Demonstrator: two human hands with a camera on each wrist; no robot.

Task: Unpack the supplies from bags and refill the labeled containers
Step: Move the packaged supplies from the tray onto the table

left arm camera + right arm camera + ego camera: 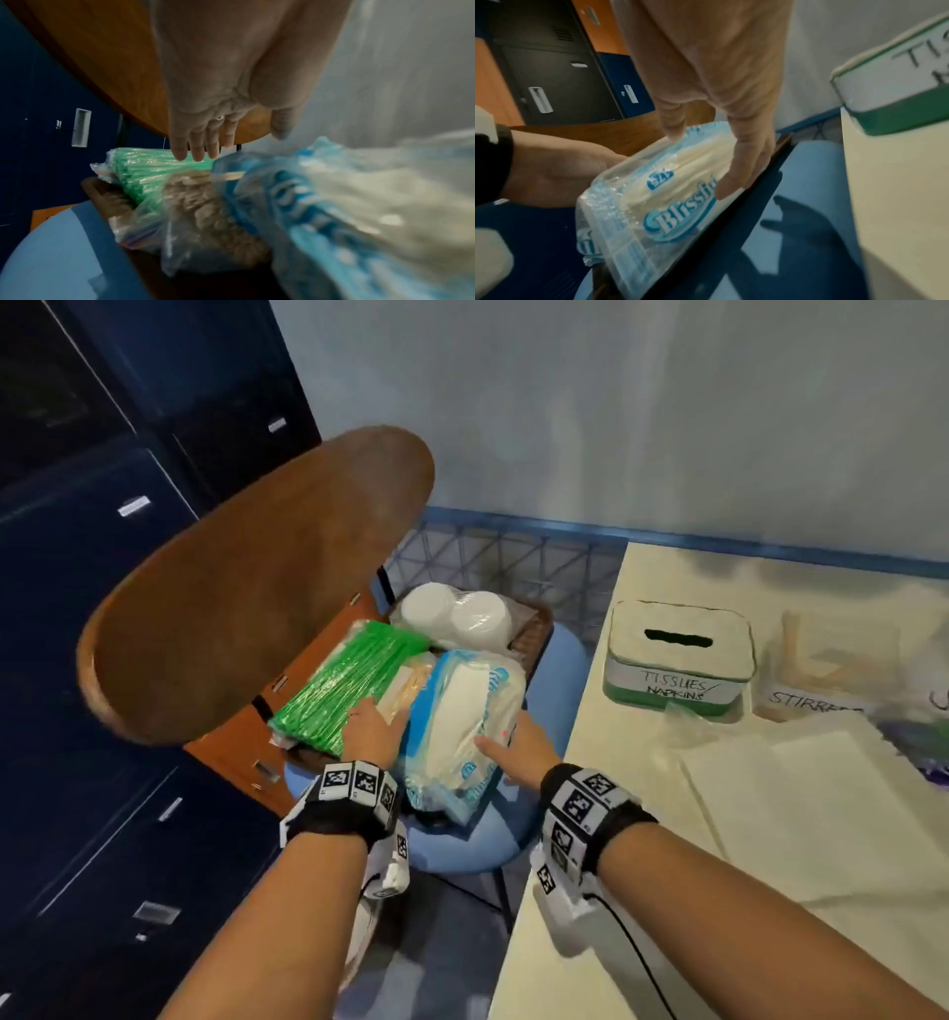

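Note:
A blue-and-white plastic tissue pack (462, 711) (654, 203) lies tilted in a brown tray (534, 634) on a chair seat. My right hand (506, 742) (700, 162) grips its right edge, thumb on top and fingers down the side. My left hand (372, 729) (239, 146) has straight fingers and lies flat against the pack's (359, 203) left side, above a green straw pack (349, 685) (154, 170). A clear bag of wooden stirrers (405, 690) (205, 203) sits between the straws and the tissues. White bowls wrapped in plastic (457, 613) sit at the tray's far end.
A cream table (642, 891) on the right carries a box labeled TISSUES/NAPKINS (678, 660) (898, 81), a container labeled STIRRERS (832, 670) and flat pale bags (821, 788). The chair's brown back (257, 588) rises at left, with dark lockers (77, 660) beyond it.

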